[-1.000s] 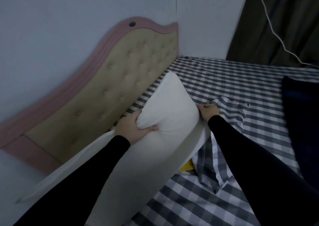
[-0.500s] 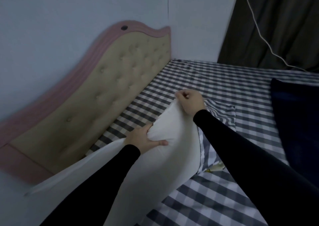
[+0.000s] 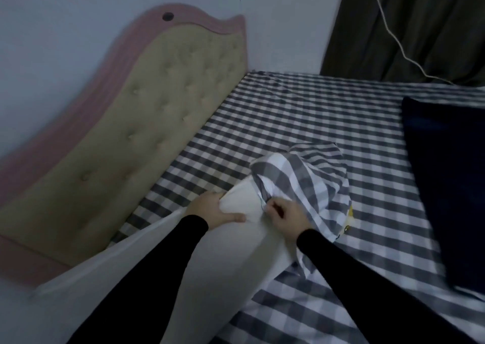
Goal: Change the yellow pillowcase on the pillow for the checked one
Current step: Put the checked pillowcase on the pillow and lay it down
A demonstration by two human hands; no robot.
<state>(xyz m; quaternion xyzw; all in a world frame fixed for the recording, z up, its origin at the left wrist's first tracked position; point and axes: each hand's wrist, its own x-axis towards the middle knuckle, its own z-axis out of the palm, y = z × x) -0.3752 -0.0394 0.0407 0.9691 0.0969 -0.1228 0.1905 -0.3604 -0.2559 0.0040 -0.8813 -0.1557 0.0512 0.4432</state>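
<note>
The bare white pillow (image 3: 225,254) lies lengthwise in front of me on the bed. Its far end is covered by the grey-and-white checked pillowcase (image 3: 301,175). My left hand (image 3: 214,210) grips the pillow's left side just below the case's edge. My right hand (image 3: 286,216) pinches the open edge of the checked pillowcase against the pillow. A small yellow piece of the yellow pillowcase (image 3: 349,219) peeks out from under the checked one at the right.
The bed carries a checked sheet (image 3: 288,118). A padded beige headboard (image 3: 147,123) with pink trim runs along the left. A dark blue blanket (image 3: 446,186) lies at the right. A dark curtain (image 3: 409,26) with a white cable (image 3: 393,34) hangs behind.
The checked pillowcase has been drawn over the pillow's far end. My right hand moved from the pillow's top corner back toward me with the case's edge. The pillow has dropped lower.
</note>
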